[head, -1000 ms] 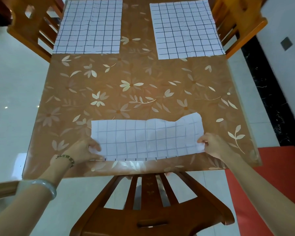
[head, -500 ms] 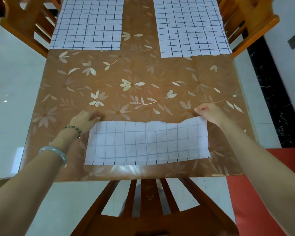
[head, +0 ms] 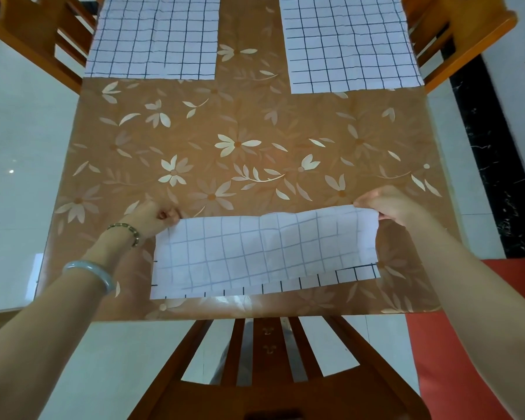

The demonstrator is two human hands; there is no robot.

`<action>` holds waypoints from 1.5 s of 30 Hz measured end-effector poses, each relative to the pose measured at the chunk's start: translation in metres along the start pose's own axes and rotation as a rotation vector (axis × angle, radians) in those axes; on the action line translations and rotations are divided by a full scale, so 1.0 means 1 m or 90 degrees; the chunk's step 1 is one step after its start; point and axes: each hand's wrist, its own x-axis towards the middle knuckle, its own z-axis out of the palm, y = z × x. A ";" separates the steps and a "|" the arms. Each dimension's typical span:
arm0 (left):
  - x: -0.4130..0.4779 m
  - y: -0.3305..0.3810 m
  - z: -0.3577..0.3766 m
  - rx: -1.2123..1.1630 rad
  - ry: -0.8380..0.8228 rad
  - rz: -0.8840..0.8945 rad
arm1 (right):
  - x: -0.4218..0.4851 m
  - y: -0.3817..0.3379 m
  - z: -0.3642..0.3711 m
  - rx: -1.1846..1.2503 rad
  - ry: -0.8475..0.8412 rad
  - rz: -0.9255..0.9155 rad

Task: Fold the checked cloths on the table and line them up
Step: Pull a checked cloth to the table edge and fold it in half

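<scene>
The folded checked cloth (head: pixel 264 253) lies at 6 o'clock on the table (head: pixel 255 131). Its upper layer is skewed and exposes a strip of the lower layer along the near edge. The left hand (head: pixel 152 218) pinches its far corner at 10 o'clock, and the right hand (head: pixel 385 204) pinches its far corner at 2 o'clock. One unfolded cloth (head: pixel 155 34) lies flat at 11 o'clock and a second unfolded cloth (head: pixel 349 40) at 1 o'clock, both well apart from it.

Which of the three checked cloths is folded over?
The near cloth, pinched by the left hand and right hand; the far left cloth and far right cloth lie flat.
</scene>
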 end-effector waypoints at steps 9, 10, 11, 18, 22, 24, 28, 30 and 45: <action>-0.001 0.000 -0.001 -0.018 0.035 0.008 | -0.003 0.009 -0.001 -0.044 0.092 -0.098; 0.002 0.001 0.001 -0.018 0.047 0.012 | -0.002 0.009 0.000 -0.060 0.104 -0.112; 0.002 0.004 0.000 -0.018 0.061 0.014 | -0.002 0.009 0.001 -0.079 0.116 -0.130; 0.008 0.006 0.010 -0.002 0.104 -0.018 | 0.003 0.010 0.007 -0.174 0.171 -0.196; 0.004 0.011 0.018 -0.031 0.141 0.010 | 0.005 0.013 0.011 -0.086 0.157 -0.209; 0.001 0.010 0.020 -0.057 0.153 0.028 | 0.005 0.017 0.011 -0.033 0.126 -0.190; -0.001 0.006 0.020 -0.087 0.139 0.039 | 0.009 0.023 0.009 -0.094 0.121 -0.164; -0.001 0.008 0.019 -0.075 0.139 0.039 | 0.010 0.021 0.008 -0.109 0.125 -0.164; -0.001 -0.009 0.023 -0.063 0.163 0.068 | 0.014 0.004 -0.003 -0.199 0.106 -0.172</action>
